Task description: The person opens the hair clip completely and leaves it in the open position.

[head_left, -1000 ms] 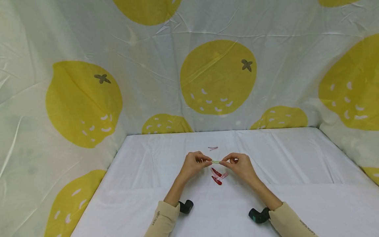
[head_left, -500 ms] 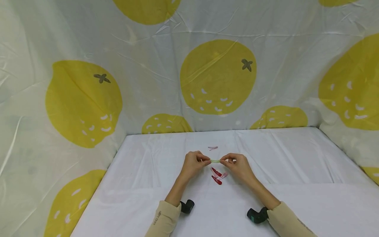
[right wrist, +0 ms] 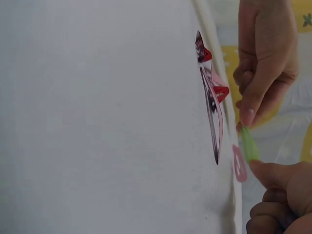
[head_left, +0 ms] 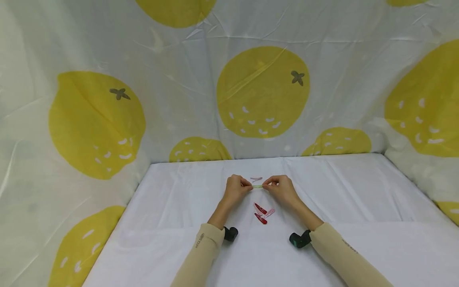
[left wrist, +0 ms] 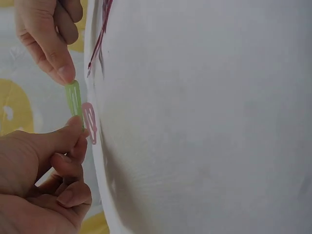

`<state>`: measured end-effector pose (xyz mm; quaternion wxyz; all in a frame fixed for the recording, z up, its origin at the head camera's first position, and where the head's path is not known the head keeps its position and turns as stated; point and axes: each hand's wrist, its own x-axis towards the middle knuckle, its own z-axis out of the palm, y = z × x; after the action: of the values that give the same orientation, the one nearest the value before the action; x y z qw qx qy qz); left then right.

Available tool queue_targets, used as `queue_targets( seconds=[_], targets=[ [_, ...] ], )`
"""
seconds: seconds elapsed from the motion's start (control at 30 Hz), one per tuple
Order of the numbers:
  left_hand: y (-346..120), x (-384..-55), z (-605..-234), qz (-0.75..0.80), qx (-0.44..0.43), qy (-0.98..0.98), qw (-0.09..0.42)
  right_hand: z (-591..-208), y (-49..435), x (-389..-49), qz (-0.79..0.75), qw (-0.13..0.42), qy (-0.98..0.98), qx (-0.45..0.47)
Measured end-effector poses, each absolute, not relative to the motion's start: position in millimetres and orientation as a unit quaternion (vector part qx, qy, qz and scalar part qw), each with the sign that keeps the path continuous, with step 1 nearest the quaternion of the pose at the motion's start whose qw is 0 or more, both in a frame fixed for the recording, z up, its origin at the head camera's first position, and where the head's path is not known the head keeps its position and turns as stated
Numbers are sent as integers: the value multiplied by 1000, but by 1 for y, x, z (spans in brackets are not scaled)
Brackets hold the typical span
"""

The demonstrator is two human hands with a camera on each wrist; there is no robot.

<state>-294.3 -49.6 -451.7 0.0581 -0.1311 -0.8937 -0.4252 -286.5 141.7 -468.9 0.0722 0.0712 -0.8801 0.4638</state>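
A green snap hair clip (left wrist: 74, 96) is stretched between both hands above the white table. My left hand (head_left: 236, 188) pinches one end between thumb and fingertips, and my right hand (head_left: 281, 189) pinches the other end the same way. In the right wrist view the green clip (right wrist: 249, 144) appears with a thumb at each end. Just beyond the hands on the table lies a pink hair clip (head_left: 256, 178), also seen as a pink clip (left wrist: 89, 122) behind the green one in the left wrist view.
Nearer the person, a small pile holds red hair clips (head_left: 260, 208) and a light pink clip (head_left: 269, 213). Black wrist cameras (head_left: 300, 239) stick out at the sleeve cuffs. A lemon-print cloth (head_left: 263, 91) hangs behind the table (head_left: 179, 199).
Both hands have moved forward, away from the person, toward the single pink clip, carrying the green clip between them. The pile of red and pink clips stays where it was.
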Motion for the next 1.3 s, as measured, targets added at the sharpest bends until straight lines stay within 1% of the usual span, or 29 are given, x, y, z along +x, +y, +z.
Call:
queue_targets(
  seconds=[0.13,0.4,0.57,0.83,1.2,1.3],
  targets=[
    [-47,-305,-454,-410,-125,-901,61,-469,141,-296,469,66,-879,60],
    [-43,-318,-452,-400,-105,-909,43,-472,140,-308,477,67,-875,44],
    [-43,-320,-451,-399,-87,-912,27,-474,137,-309,482,70,-872,41],
    [-41,-323,-454,-392,-86,-916,17,-476,140,-309,484,73,-872,32],
    [-45,-321,-454,-400,-88,-912,17,-481,143,-310,493,79,-866,28],
    [-50,-318,-453,-405,-87,-910,20,-484,148,-308,501,66,-863,14]
  ],
)
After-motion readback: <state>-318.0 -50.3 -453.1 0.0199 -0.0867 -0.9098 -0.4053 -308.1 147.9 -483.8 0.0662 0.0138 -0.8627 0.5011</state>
